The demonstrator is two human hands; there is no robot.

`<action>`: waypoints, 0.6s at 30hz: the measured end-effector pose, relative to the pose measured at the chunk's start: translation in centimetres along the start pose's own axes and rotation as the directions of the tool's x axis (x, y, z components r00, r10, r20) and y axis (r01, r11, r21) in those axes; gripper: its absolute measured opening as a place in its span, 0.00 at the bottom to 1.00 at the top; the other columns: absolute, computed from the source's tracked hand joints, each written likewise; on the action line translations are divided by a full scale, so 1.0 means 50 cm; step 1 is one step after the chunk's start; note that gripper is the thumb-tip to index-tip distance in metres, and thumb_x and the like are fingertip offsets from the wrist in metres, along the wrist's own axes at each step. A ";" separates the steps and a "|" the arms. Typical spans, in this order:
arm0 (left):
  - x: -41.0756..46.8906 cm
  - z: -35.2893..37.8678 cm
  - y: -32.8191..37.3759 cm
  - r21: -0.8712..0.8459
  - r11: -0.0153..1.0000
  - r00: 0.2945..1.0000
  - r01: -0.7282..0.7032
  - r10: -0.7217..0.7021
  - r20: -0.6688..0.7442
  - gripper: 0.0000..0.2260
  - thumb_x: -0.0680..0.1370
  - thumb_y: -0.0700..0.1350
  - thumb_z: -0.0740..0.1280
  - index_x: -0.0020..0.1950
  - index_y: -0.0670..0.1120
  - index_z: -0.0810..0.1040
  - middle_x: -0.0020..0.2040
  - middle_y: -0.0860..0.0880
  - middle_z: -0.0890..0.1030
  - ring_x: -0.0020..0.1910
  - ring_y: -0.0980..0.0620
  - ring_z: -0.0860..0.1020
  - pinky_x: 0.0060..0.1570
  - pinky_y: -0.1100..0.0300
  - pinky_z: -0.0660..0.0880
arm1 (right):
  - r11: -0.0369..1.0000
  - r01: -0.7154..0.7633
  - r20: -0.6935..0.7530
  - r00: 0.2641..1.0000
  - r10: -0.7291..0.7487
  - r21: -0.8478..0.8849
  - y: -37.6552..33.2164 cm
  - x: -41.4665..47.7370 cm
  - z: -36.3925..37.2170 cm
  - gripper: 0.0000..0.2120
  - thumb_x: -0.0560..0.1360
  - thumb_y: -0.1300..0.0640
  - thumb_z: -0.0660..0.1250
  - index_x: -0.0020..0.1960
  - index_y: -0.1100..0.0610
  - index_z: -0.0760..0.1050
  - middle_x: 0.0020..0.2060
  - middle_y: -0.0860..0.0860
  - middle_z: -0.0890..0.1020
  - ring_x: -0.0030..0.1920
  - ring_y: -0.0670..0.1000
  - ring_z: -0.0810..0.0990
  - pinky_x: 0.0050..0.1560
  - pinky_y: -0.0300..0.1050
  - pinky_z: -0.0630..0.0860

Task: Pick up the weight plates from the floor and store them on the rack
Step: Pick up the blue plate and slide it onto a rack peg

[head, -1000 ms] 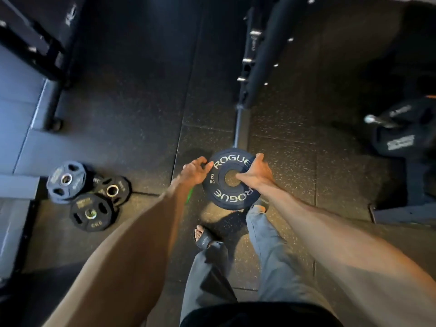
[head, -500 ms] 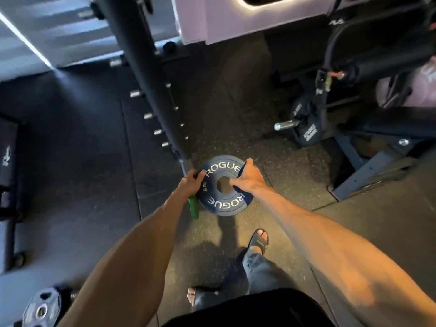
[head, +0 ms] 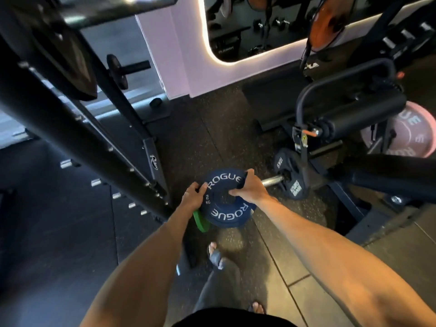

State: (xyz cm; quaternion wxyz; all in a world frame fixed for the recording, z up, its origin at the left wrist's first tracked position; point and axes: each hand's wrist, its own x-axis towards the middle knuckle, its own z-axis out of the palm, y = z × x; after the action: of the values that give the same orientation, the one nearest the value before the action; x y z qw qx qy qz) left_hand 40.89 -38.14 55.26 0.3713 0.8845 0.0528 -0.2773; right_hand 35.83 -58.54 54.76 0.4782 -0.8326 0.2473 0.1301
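Blue plate [head: 226,214] betw. L hand [head: 192,195] at rim, R hand [head: 251,188] across top

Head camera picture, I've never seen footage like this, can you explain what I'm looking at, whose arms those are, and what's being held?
This is one picture from a camera worn on a person's head, looking forward and down, so both bare arms are the wearer's own; there is no machine. The left hand grips the left edge of a blue 2 kg plate marked ROGUE; the right hand grips its upper right edge, thumb near the centre hole. A thinner green plate peeks out beneath, by the left hand. Below is dark rubber floor. A black rack slants across the left. On the right, a black 10 kg plate sits on a metal bar.
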 end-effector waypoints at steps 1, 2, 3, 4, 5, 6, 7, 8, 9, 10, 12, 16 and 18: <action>0.037 -0.002 0.019 -0.001 1.000 1.000 0.003 -0.003 0.003 0.20 0.82 0.57 0.60 0.60 0.40 0.75 0.60 0.40 0.79 0.61 0.40 0.77 0.60 0.50 0.72 | 1.000 -0.001 0.004 1.000 0.001 -0.002 -0.010 0.040 -0.010 0.40 0.63 0.50 0.82 0.65 0.56 0.62 0.58 0.55 0.77 0.57 0.58 0.80 0.49 0.50 0.78; 0.072 -0.008 0.041 -0.001 1.000 1.000 0.011 -0.011 0.012 0.20 0.82 0.57 0.60 0.61 0.40 0.74 0.61 0.40 0.78 0.61 0.40 0.77 0.60 0.50 0.72 | 1.000 -0.002 0.006 1.000 0.002 -0.006 -0.020 0.081 -0.019 0.40 0.63 0.50 0.82 0.65 0.56 0.62 0.58 0.55 0.77 0.57 0.58 0.80 0.51 0.50 0.78; 0.113 -0.013 0.061 0.000 1.000 1.000 0.009 -0.009 0.017 0.20 0.83 0.57 0.59 0.62 0.41 0.74 0.61 0.40 0.78 0.61 0.40 0.76 0.60 0.50 0.73 | 1.000 -0.003 0.007 1.000 0.004 -0.009 -0.031 0.124 -0.028 0.39 0.63 0.49 0.82 0.64 0.55 0.62 0.59 0.56 0.77 0.57 0.58 0.80 0.52 0.52 0.79; 0.155 -0.020 0.084 -0.002 1.000 1.000 0.014 -0.014 0.025 0.20 0.83 0.57 0.59 0.63 0.40 0.74 0.62 0.40 0.78 0.61 0.40 0.76 0.60 0.50 0.73 | 1.000 -0.002 0.008 1.000 0.002 -0.015 -0.045 0.168 -0.038 0.39 0.63 0.49 0.82 0.63 0.55 0.62 0.59 0.56 0.77 0.58 0.58 0.80 0.55 0.53 0.79; 0.203 -0.026 0.106 -0.005 1.000 1.000 0.015 -0.015 0.028 0.21 0.83 0.57 0.59 0.63 0.40 0.74 0.62 0.41 0.78 0.61 0.41 0.76 0.61 0.50 0.73 | 1.000 -0.001 0.005 1.000 0.001 -0.018 -0.059 0.215 -0.047 0.39 0.62 0.48 0.82 0.64 0.55 0.62 0.60 0.56 0.76 0.58 0.58 0.79 0.57 0.55 0.79; 0.246 -0.035 0.131 -0.013 1.000 0.999 0.023 -0.023 0.036 0.21 0.83 0.57 0.59 0.63 0.40 0.73 0.63 0.41 0.78 0.61 0.41 0.76 0.62 0.48 0.73 | 1.000 -0.005 -0.002 1.000 0.005 -0.019 -0.075 0.259 -0.059 0.40 0.62 0.48 0.82 0.65 0.55 0.62 0.61 0.57 0.76 0.59 0.59 0.79 0.58 0.56 0.78; 0.293 -0.043 0.154 -0.012 1.000 0.999 0.024 -0.023 0.041 0.21 0.83 0.57 0.58 0.63 0.41 0.73 0.63 0.42 0.78 0.61 0.41 0.76 0.63 0.47 0.73 | 1.000 -0.006 -0.013 1.000 0.006 -0.023 -0.093 0.303 -0.072 0.42 0.62 0.48 0.81 0.67 0.56 0.62 0.62 0.57 0.75 0.61 0.59 0.78 0.59 0.57 0.78; 0.332 -0.054 0.182 -0.012 1.000 0.998 0.026 -0.026 0.049 0.20 0.83 0.57 0.58 0.63 0.41 0.73 0.62 0.43 0.78 0.61 0.41 0.76 0.63 0.47 0.73 | 0.999 -0.006 -0.026 1.000 0.006 -0.037 -0.114 0.347 -0.084 0.43 0.63 0.47 0.81 0.69 0.56 0.62 0.63 0.57 0.75 0.62 0.59 0.78 0.60 0.57 0.78; 0.374 -0.064 0.210 -0.009 1.000 0.999 0.016 -0.016 0.047 0.20 0.83 0.56 0.58 0.63 0.41 0.73 0.62 0.43 0.78 0.61 0.41 0.76 0.62 0.48 0.73 | 0.998 -0.009 -0.040 0.999 0.007 -0.056 -0.136 0.388 -0.096 0.44 0.63 0.47 0.81 0.70 0.56 0.61 0.64 0.57 0.74 0.62 0.59 0.77 0.60 0.56 0.77; 0.410 -0.075 0.240 -0.009 1.000 0.999 0.012 -0.011 0.037 0.20 0.83 0.56 0.58 0.63 0.40 0.73 0.62 0.42 0.77 0.61 0.41 0.76 0.62 0.48 0.73 | 0.997 -0.009 -0.049 0.999 0.005 -0.075 -0.158 0.429 -0.112 0.45 0.63 0.47 0.81 0.71 0.56 0.61 0.65 0.57 0.74 0.63 0.59 0.77 0.61 0.55 0.77; 0.472 -0.103 0.297 0.002 1.000 1.000 0.001 -0.001 0.010 0.20 0.83 0.56 0.57 0.63 0.40 0.73 0.63 0.39 0.77 0.61 0.40 0.76 0.61 0.49 0.72 | 0.996 -0.002 -0.047 0.999 -0.002 -0.085 -0.201 0.506 -0.146 0.46 0.63 0.46 0.81 0.73 0.57 0.61 0.65 0.57 0.74 0.63 0.60 0.77 0.60 0.55 0.77; 0.606 -0.144 0.390 -0.017 1.000 1.000 0.006 -0.006 -0.008 0.20 0.83 0.56 0.58 0.60 0.40 0.73 0.61 0.40 0.78 0.59 0.41 0.77 0.61 0.46 0.73 | 0.998 0.006 -0.015 1.000 -0.007 -0.070 -0.276 0.653 -0.200 0.44 0.64 0.47 0.81 0.72 0.57 0.62 0.64 0.56 0.75 0.61 0.58 0.79 0.50 0.49 0.77; 0.674 -0.159 0.425 -0.052 0.999 1.000 0.015 -0.016 -0.022 0.19 0.83 0.56 0.59 0.59 0.41 0.74 0.61 0.40 0.78 0.59 0.41 0.77 0.61 0.46 0.73 | 0.995 0.021 0.010 1.000 -0.020 -0.093 -0.309 0.733 -0.221 0.43 0.65 0.48 0.81 0.72 0.58 0.62 0.64 0.56 0.76 0.61 0.58 0.79 0.49 0.47 0.76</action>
State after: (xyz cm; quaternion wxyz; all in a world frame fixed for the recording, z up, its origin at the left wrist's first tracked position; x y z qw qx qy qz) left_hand 79.15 -51.74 55.27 0.3913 0.8772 0.0710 -0.2690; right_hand 74.82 -72.11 55.10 0.4413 -0.8559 0.2301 0.1403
